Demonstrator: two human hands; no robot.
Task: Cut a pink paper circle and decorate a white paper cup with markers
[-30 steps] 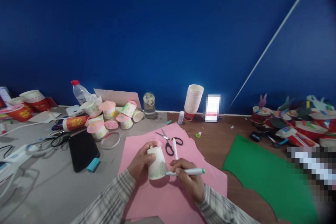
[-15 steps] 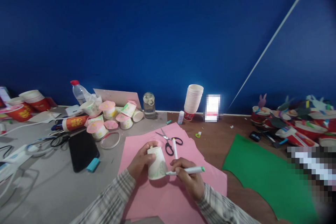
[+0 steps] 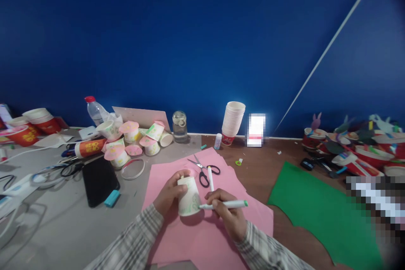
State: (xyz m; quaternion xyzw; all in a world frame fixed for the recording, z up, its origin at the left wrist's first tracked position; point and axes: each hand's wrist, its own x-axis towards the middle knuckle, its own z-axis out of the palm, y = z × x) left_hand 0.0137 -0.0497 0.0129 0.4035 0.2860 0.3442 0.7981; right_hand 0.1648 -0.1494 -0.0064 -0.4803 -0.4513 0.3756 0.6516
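Observation:
My left hand point(image 3: 169, 196) is closed round an upturned white paper cup point(image 3: 189, 198) that stands on a pink paper sheet point(image 3: 202, 236). The cup's side bears green marks. My right hand point(image 3: 228, 215) pinches a white marker with a green cap point(image 3: 225, 205); its tip touches the cup's lower right side. A second white pen point(image 3: 210, 178) lies on the pink sheet just behind my right hand, beside black-handled scissors point(image 3: 205, 171).
A black phone point(image 3: 99, 181), a teal eraser point(image 3: 112, 198) and a tape ring point(image 3: 133, 168) lie to the left. Decorated cups point(image 3: 131, 141) cluster behind them. A cup stack point(image 3: 233, 122), a glass jar point(image 3: 179, 126) and a glue stick point(image 3: 217, 141) stand at the blue wall. A green sheet point(image 3: 319, 211) lies right.
The marker tip has shifted slightly left and down along the cup's side. The left hand and the cup have stayed put.

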